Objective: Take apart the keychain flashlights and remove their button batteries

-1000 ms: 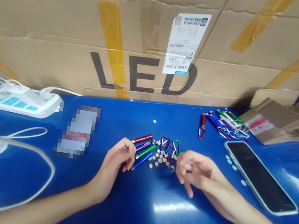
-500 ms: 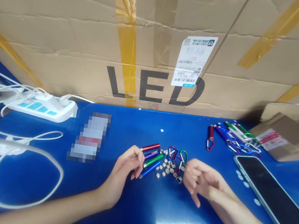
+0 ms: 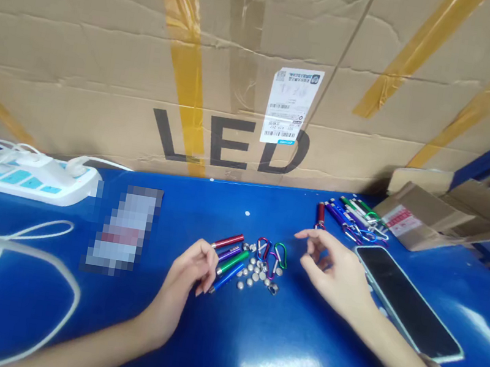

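Note:
My left hand point(image 3: 188, 274) rests beside a row of metal flashlight tubes, its loosely bent fingers slightly apart at their left ends. The tubes are red point(image 3: 228, 241), purple point(image 3: 229, 252), green point(image 3: 232, 263) and blue point(image 3: 227, 278). I see nothing held in that hand. To their right lie several silver button cells point(image 3: 256, 270) and small carabiner clips, among them a green clip point(image 3: 281, 255). My right hand point(image 3: 329, 265) is raised with fingers spread, just below a red flashlight point(image 3: 321, 213) whose lower end it hides. It holds nothing.
Several flashlights with clips point(image 3: 355, 216) lie at the back right, by an opened small carton point(image 3: 420, 217). A phone point(image 3: 409, 302) lies below them. On the left are a power strip point(image 3: 26, 180), white cables point(image 3: 73, 299) and a blurred flat item point(image 3: 126, 230). A large carton point(image 3: 106, 62) stands behind.
My right hand has moved up and away from the clips towards the red flashlight, its fingers stretching out. My left hand stays by the tubes. The view has shifted right.

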Action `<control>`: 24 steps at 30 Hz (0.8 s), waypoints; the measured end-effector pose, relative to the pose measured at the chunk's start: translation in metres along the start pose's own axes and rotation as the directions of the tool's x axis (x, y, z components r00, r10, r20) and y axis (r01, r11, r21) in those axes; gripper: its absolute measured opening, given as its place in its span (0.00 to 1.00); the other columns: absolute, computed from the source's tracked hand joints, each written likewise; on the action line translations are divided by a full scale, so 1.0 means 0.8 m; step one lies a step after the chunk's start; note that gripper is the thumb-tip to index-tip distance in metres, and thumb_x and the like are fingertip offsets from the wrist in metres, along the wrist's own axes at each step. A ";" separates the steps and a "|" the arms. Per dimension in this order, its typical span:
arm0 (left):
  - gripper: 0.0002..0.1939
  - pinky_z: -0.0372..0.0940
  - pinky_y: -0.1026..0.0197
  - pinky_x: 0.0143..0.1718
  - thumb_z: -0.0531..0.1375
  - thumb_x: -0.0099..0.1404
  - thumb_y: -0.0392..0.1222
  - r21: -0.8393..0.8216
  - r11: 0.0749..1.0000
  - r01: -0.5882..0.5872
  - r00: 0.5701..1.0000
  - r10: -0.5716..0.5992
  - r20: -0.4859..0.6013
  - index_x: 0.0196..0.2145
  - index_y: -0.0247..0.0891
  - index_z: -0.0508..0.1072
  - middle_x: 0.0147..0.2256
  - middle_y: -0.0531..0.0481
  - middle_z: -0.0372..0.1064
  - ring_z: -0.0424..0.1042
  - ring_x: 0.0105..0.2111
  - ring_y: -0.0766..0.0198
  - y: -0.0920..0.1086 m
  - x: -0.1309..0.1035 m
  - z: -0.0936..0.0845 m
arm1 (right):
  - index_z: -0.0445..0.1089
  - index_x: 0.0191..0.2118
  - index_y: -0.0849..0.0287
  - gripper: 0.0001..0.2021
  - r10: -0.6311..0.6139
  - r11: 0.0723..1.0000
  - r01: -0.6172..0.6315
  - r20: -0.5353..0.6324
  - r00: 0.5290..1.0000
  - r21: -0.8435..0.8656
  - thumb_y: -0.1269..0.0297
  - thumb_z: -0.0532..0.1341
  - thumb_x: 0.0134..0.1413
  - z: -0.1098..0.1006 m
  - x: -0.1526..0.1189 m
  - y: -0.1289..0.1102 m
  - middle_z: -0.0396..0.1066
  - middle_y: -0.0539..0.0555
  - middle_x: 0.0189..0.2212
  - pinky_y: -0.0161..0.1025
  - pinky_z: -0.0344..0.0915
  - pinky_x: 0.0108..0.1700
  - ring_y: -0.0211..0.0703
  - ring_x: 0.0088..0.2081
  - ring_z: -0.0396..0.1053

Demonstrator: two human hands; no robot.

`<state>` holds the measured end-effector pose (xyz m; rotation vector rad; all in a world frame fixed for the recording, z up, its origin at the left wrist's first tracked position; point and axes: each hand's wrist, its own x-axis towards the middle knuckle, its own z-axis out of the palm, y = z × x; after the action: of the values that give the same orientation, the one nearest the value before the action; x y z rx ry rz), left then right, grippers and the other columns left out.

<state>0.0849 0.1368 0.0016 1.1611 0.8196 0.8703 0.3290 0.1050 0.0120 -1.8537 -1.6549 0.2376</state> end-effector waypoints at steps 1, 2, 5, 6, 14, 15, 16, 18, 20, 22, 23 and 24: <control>0.09 0.48 0.65 0.23 0.53 0.59 0.44 0.002 1.000 0.005 1.000 -0.005 -0.001 0.26 0.38 0.57 0.25 0.57 0.55 0.53 0.20 0.71 0.000 0.000 0.000 | 0.71 0.39 0.54 0.13 0.011 0.999 -0.011 -0.004 1.000 -0.052 0.66 0.56 0.45 -0.001 0.002 0.003 0.66 0.49 0.28 0.35 0.62 0.25 0.38 0.24 0.65; 0.09 0.48 0.65 0.23 0.53 0.59 0.44 0.002 1.000 0.008 1.000 -0.008 -0.002 0.26 0.38 0.57 0.24 0.57 0.55 0.53 0.20 0.71 0.000 0.000 0.000 | 0.71 0.40 0.54 0.13 0.021 0.994 -0.022 -0.009 1.000 -0.105 0.64 0.56 0.47 -0.002 0.005 0.006 0.67 0.51 0.32 0.35 0.63 0.25 0.39 0.26 0.67; 0.09 0.48 0.65 0.23 0.52 0.59 0.44 -0.002 1.000 0.001 1.000 -0.001 -0.006 0.26 0.38 0.57 0.24 0.57 0.55 0.53 0.20 0.71 -0.001 0.000 0.000 | 0.70 0.45 0.54 0.17 0.053 0.958 -0.061 -0.037 0.998 -0.282 0.57 0.56 0.50 -0.004 0.010 0.016 0.67 0.53 0.43 0.37 0.64 0.26 0.42 0.32 0.70; 0.09 0.48 0.66 0.23 0.52 0.59 0.44 -0.001 1.000 -0.001 1.000 0.001 -0.007 0.26 0.38 0.57 0.24 0.57 0.55 0.53 0.20 0.71 -0.001 -0.001 0.000 | 0.69 0.46 0.55 0.18 0.072 0.939 -0.083 -0.047 0.996 -0.332 0.56 0.56 0.50 -0.004 0.011 0.020 0.67 0.54 0.44 0.37 0.64 0.26 0.43 0.33 0.71; 0.09 0.49 0.66 0.22 0.53 0.58 0.44 0.011 1.000 -0.007 1.000 0.007 -0.019 0.26 0.38 0.57 0.24 0.57 0.56 0.53 0.20 0.72 0.000 -0.003 0.001 | 0.70 0.31 0.55 0.09 0.142 0.883 -0.145 -0.041 0.989 -0.447 0.58 0.57 0.52 -0.003 0.019 0.036 0.70 0.49 0.28 0.36 0.59 0.25 0.44 0.34 0.70; 0.09 0.49 0.66 0.22 0.53 0.57 0.44 0.011 1.000 -0.007 1.000 0.007 -0.022 0.26 0.38 0.57 0.24 0.57 0.56 0.53 0.20 0.72 0.000 -0.003 0.001 | 0.70 0.30 0.55 0.08 0.143 0.880 -0.146 -0.041 0.989 -0.451 0.58 0.57 0.52 -0.003 0.019 0.036 0.69 0.49 0.29 0.36 0.58 0.25 0.44 0.34 0.70; 0.09 0.49 0.66 0.22 0.53 0.57 0.43 0.010 1.000 -0.008 1.000 0.008 -0.025 0.26 0.38 0.57 0.24 0.57 0.56 0.53 0.20 0.72 0.001 -0.003 0.002 | 0.70 0.31 0.55 0.08 0.143 0.878 -0.148 -0.045 0.989 -0.455 0.59 0.57 0.52 -0.003 0.019 0.035 0.69 0.50 0.31 0.36 0.58 0.24 0.44 0.34 0.70; 0.08 0.49 0.66 0.22 0.53 0.56 0.43 0.007 1.000 -0.008 0.999 0.008 -0.033 0.25 0.37 0.57 0.24 0.57 0.56 0.54 0.20 0.72 0.001 -0.002 0.003 | 0.70 0.37 0.56 0.10 0.143 0.873 -0.158 -0.067 0.987 -0.462 0.58 0.57 0.52 -0.004 0.018 0.034 0.69 0.52 0.37 0.37 0.59 0.25 0.46 0.37 0.70; 0.08 0.49 0.67 0.22 0.54 0.55 0.43 0.007 1.000 -0.007 0.999 0.007 -0.041 0.25 0.37 0.57 0.24 0.57 0.56 0.54 0.20 0.72 0.001 -0.001 0.004 | 0.68 0.43 0.57 0.14 0.152 0.870 -0.175 -0.088 0.984 -0.461 0.57 0.56 0.52 -0.004 0.019 0.033 0.67 0.55 0.41 0.38 0.60 0.26 0.50 0.41 0.69; 0.08 0.49 0.67 0.22 0.54 0.54 0.43 0.004 1.000 -0.006 0.999 0.006 -0.048 0.25 0.37 0.57 0.23 0.58 0.56 0.54 0.19 0.73 0.002 0.000 0.004 | 0.69 0.43 0.59 0.16 0.169 0.872 -0.192 -0.092 0.981 -0.450 0.56 0.56 0.53 -0.004 0.019 0.034 0.67 0.58 0.42 0.39 0.60 0.27 0.53 0.43 0.67; 0.08 0.49 0.67 0.21 0.54 0.54 0.42 0.002 1.000 -0.006 0.999 0.006 -0.049 0.25 0.37 0.58 0.23 0.58 0.56 0.54 0.19 0.73 0.001 0.000 0.005 | 0.69 0.41 0.59 0.15 0.179 0.876 -0.199 -0.088 0.980 -0.440 0.55 0.56 0.52 -0.004 0.019 0.035 0.67 0.58 0.41 0.39 0.60 0.27 0.54 0.43 0.67; 0.08 0.49 0.67 0.21 0.54 0.53 0.42 0.000 1.000 -0.007 0.999 0.007 -0.050 0.25 0.37 0.58 0.23 0.58 0.56 0.54 0.19 0.73 0.001 0.001 0.005 | 0.70 0.38 0.58 0.14 0.186 0.882 -0.202 -0.081 0.979 -0.425 0.55 0.56 0.52 -0.005 0.019 0.037 0.67 0.58 0.39 0.40 0.60 0.27 0.54 0.42 0.67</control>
<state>0.0884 0.1357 0.0032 1.1465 0.8567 0.9077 0.3581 0.1177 0.0025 -2.3431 -1.5860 -0.0944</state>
